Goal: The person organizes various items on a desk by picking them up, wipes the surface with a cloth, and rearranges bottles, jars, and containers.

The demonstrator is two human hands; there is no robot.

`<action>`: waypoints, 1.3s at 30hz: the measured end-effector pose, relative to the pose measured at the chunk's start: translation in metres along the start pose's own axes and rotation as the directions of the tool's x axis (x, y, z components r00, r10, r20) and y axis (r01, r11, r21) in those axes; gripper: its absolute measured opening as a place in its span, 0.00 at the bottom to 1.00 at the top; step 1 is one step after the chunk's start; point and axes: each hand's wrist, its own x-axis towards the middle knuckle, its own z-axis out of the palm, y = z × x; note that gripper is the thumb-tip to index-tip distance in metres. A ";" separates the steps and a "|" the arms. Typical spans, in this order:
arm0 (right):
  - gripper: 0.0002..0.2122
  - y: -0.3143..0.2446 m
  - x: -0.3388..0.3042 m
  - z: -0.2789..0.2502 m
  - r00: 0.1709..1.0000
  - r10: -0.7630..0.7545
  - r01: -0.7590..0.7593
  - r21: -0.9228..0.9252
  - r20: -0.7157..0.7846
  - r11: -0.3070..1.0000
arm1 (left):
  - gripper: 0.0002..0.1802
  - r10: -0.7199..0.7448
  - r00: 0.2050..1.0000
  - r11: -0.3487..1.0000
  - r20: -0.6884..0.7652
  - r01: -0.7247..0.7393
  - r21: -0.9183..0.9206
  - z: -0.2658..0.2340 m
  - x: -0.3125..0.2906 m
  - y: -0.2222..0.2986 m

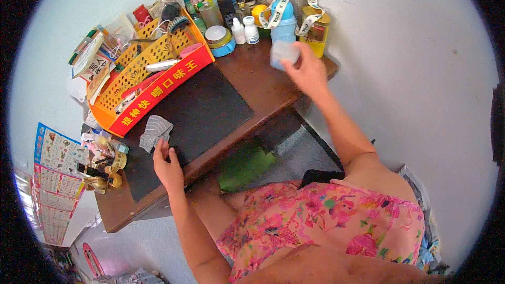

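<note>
The left hand [169,171] is the low one, over the near side of the dark mat [210,106]. Its fingers are a bit bent, and the tips reach the bottom edge of the gray striped cloth [157,131]. I can't tell if they pinch it or just touch it. The cloth lies at 11 o'clock from this hand, and its long way runs from 7 up to 1. The left hand is much nearer to it than the right.

Farther off, the right hand [307,71] pinches a pale cup [284,54] between thumb and fingers. The cup is at 10 o'clock from that hand. It is blurry, so I can't tell its long way. From the cloth, the cup is well apart, at 2 o'clock. Just past the cup, at 12, stands the blue bottle [284,27].
</note>
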 end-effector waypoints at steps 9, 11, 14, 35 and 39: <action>0.26 0.062 0.010 -0.028 0.983 0.126 -0.150 -0.194 -0.131 0.969 | 0.16 0.157 0.983 0.945 0.091 -0.177 0.275 -0.001 -0.001 0.013; 0.27 0.053 0.012 -0.022 0.979 0.188 -0.198 -0.163 -0.075 0.967 | 0.15 0.159 0.983 0.940 0.096 -0.180 0.288 -0.002 -0.003 0.013; 0.29 0.064 0.013 0.000 0.984 0.112 -0.141 -0.220 -0.140 0.965 | 0.15 0.173 0.980 0.927 0.100 -0.196 0.319 -0.001 -0.003 0.014; 0.18 0.149 0.009 0.046 0.996 0.064 -0.082 -0.321 -0.066 0.944 | 0.12 0.235 0.971 0.958 -0.051 -0.222 0.181 0.018 -0.014 0.007; 0.18 0.117 0.015 0.059 0.998 0.029 -0.043 -0.292 -0.051 0.955 | 0.10 0.197 0.977 0.965 -0.079 -0.179 0.191 0.005 -0.014 -0.001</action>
